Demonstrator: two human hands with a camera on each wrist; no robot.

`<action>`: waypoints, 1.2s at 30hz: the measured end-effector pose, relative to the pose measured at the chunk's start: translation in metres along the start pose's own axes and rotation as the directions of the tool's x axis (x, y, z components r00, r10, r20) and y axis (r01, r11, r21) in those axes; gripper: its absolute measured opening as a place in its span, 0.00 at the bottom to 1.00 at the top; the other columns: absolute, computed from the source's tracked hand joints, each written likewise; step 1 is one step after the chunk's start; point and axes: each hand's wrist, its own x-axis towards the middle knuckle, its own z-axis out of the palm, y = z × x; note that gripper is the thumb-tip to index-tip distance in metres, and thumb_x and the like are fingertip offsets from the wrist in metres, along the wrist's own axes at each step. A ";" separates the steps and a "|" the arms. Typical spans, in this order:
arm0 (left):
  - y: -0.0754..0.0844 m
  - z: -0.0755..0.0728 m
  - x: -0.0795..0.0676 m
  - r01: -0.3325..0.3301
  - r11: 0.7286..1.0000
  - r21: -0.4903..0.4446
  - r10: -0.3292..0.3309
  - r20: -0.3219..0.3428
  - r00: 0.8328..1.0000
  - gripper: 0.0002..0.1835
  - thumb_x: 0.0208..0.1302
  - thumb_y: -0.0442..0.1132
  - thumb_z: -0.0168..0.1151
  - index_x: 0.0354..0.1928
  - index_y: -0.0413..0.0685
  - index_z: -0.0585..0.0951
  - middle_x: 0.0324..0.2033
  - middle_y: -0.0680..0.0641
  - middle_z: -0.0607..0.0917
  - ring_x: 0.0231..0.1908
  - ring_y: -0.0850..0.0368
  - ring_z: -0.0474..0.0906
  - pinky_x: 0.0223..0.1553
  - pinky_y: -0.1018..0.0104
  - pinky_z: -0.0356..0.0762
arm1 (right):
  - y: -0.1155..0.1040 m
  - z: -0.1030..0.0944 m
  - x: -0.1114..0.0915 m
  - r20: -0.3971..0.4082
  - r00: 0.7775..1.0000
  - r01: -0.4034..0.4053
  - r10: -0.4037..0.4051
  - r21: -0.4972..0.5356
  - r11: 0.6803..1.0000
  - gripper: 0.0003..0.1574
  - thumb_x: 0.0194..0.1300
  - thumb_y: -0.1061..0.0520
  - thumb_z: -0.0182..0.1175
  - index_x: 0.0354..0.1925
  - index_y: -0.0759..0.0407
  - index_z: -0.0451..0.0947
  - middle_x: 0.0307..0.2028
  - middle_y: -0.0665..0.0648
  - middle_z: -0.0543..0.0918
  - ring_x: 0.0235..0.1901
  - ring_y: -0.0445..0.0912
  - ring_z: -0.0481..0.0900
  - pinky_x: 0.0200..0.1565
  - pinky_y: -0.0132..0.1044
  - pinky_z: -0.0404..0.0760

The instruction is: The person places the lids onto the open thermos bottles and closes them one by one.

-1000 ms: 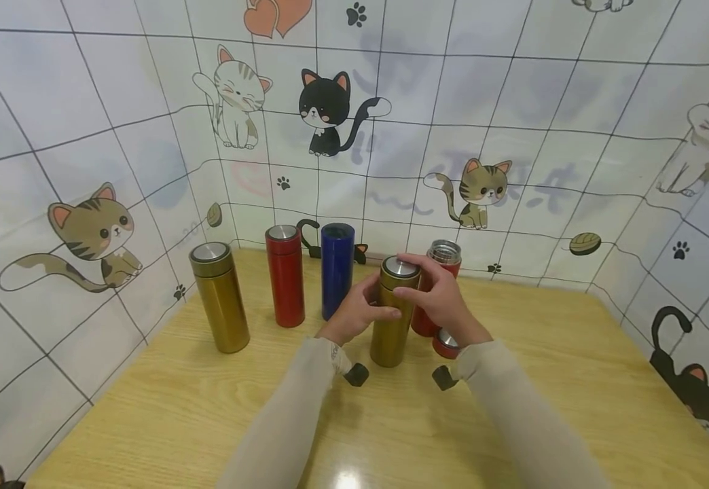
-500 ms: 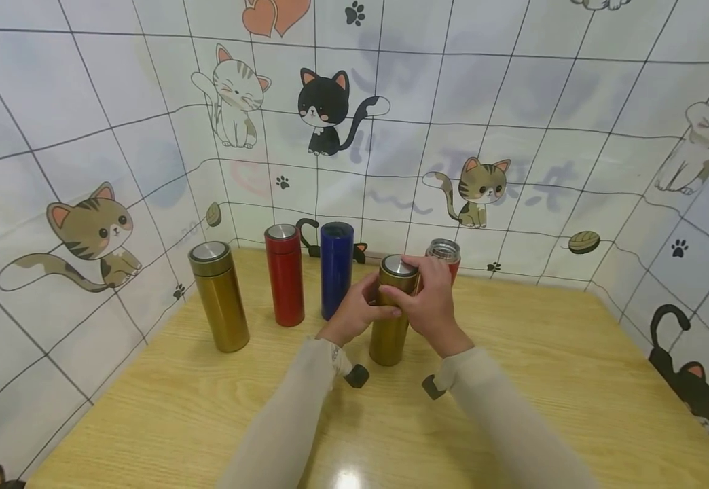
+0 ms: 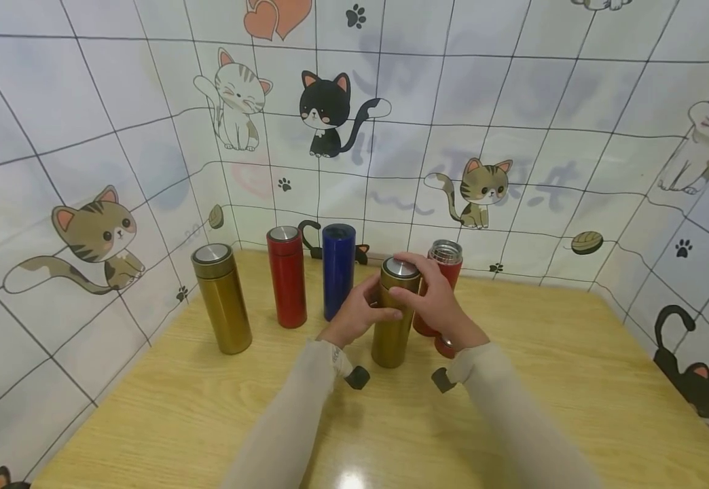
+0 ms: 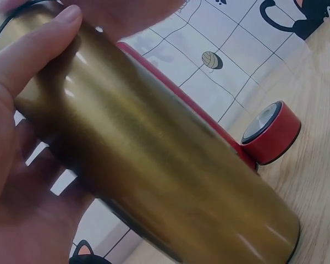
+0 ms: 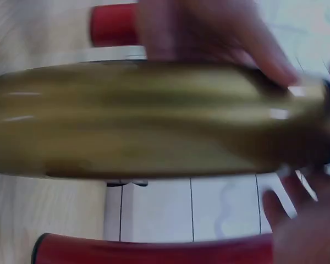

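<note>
A gold thermos point(image 3: 389, 346) with a steel-topped lid point(image 3: 401, 267) stands upright on the table, between my hands. My left hand point(image 3: 354, 314) grips the upper body from the left, its thumb across the front; in the left wrist view its fingers point(image 4: 36, 214) go behind the thermos. My right hand point(image 3: 437, 299) holds the lid and its rim from the right, thumb in front. Whether the lid has loosened cannot be seen. Behind the right hand, partly hidden, stands a lidless red thermos point(image 3: 450, 272) with a bare steel mouth. Its red lid point(image 4: 274, 132) lies beside it.
On the left stand another gold thermos point(image 3: 225, 309), a red thermos point(image 3: 287, 285) with a lid, and a blue thermos point(image 3: 337, 272). The wooden table point(image 3: 165, 421) meets cat-patterned walls point(image 3: 385, 170) at the back and sides.
My right hand turned toward me around the lid, then swung back to the right and away, baring the red thermos and its lid again. My left hand and the gold thermos kept their place.
</note>
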 end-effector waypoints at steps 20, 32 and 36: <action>0.031 0.003 -0.011 0.029 0.999 -0.022 -0.029 0.022 0.999 0.40 0.59 0.34 0.70 0.72 0.53 0.64 0.59 0.47 0.77 0.56 0.51 0.74 0.57 0.55 0.73 | -0.003 -0.028 0.003 0.207 0.976 -0.084 0.062 0.100 0.991 0.36 0.63 0.58 0.66 0.68 0.47 0.69 0.62 0.52 0.73 0.62 0.50 0.67 0.65 0.59 0.60; 0.030 0.004 -0.013 0.017 1.000 0.000 -0.017 0.000 1.000 0.40 0.59 0.35 0.70 0.72 0.54 0.63 0.59 0.47 0.77 0.56 0.52 0.75 0.56 0.55 0.74 | -0.004 -0.018 -0.001 0.093 0.995 -0.047 0.047 -0.004 0.999 0.35 0.61 0.58 0.68 0.66 0.52 0.71 0.61 0.57 0.74 0.62 0.53 0.68 0.64 0.60 0.60; 0.030 0.003 -0.014 0.027 1.000 0.002 -0.027 -0.005 1.000 0.41 0.58 0.35 0.70 0.72 0.54 0.63 0.58 0.47 0.77 0.55 0.52 0.76 0.56 0.55 0.74 | -0.003 -0.017 -0.003 0.096 0.995 -0.040 0.041 -0.020 0.999 0.35 0.62 0.55 0.67 0.67 0.49 0.70 0.61 0.56 0.73 0.61 0.52 0.66 0.63 0.63 0.58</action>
